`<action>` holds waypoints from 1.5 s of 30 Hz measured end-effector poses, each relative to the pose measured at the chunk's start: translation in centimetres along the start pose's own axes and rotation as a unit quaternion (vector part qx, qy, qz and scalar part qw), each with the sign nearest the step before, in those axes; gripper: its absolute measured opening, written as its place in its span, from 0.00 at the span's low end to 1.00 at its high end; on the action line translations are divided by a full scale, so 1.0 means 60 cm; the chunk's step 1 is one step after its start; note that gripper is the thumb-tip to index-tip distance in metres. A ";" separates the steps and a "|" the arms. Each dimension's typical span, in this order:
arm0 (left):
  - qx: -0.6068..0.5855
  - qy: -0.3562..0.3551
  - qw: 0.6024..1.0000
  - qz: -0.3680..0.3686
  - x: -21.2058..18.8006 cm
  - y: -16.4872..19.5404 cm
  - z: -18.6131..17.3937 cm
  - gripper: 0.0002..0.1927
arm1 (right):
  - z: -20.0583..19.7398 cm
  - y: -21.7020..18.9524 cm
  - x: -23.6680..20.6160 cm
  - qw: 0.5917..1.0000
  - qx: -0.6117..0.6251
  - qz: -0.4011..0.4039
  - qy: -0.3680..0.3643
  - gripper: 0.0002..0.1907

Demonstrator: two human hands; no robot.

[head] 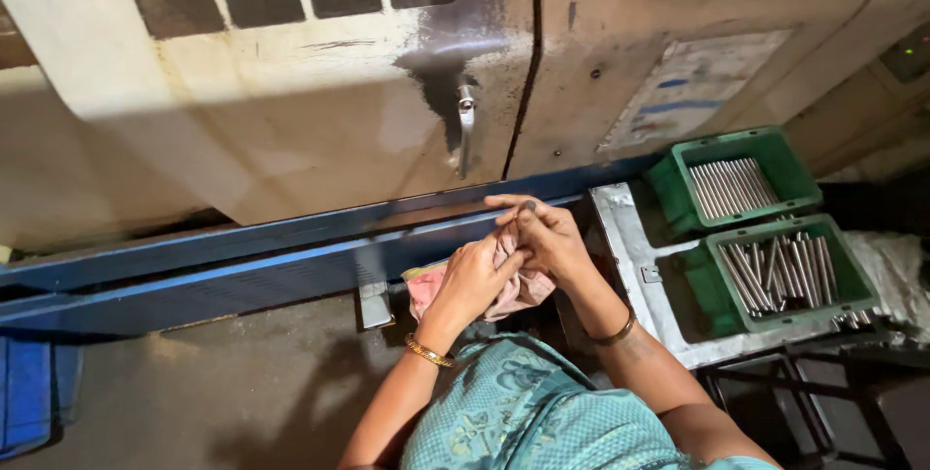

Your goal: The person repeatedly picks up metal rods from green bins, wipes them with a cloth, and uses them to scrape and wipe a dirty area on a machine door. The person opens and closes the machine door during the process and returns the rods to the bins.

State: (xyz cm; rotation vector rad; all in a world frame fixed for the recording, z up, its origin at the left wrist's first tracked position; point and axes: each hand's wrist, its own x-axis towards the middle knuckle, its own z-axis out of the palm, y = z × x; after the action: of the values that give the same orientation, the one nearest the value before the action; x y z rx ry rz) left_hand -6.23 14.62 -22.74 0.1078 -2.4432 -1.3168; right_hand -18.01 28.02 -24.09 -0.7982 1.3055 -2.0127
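Beside two green bins of rods, two hands, one pink rag.

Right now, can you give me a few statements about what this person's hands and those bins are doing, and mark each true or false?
1. Both hands hold a pink cloth. True.
2. The green bins hold metal rods. True: far bin, near bin.
3. The right hand is reaching into a bin. False: it is at the cloth with the left hand.
4. The bins are red. False: green.
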 end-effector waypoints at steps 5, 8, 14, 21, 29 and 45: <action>0.089 -0.036 0.995 0.008 0.027 0.002 -0.007 0.21 | -0.043 -0.014 0.020 0.987 0.016 -0.151 0.045 0.17; 0.102 -0.049 0.994 -0.004 0.033 -0.012 -0.018 0.22 | -0.107 -0.082 0.030 0.967 0.185 -0.127 0.123 0.19; -0.043 0.031 0.997 -0.059 0.046 -0.069 0.008 0.27 | -0.184 -0.107 0.021 0.948 0.230 -0.124 0.185 0.18; 0.020 -0.047 0.991 -0.124 0.113 -0.059 0.069 0.22 | -0.219 -0.052 0.019 0.942 0.271 -0.048 0.193 0.19; -0.077 -0.079 0.994 0.008 0.192 0.023 0.139 0.20 | -0.292 -0.043 0.039 0.926 0.275 -0.012 0.259 0.21; -0.290 -0.017 0.953 -0.080 0.333 -0.085 0.383 0.20 | -0.416 -0.057 -0.038 0.933 -0.274 0.150 0.180 0.30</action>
State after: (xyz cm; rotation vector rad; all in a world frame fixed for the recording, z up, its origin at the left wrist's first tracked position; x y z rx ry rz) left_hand -33.41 25.28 -32.86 0.1306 -2.0016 -2.0633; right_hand -35.93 44.98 -29.62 -0.4231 2.1157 -1.6049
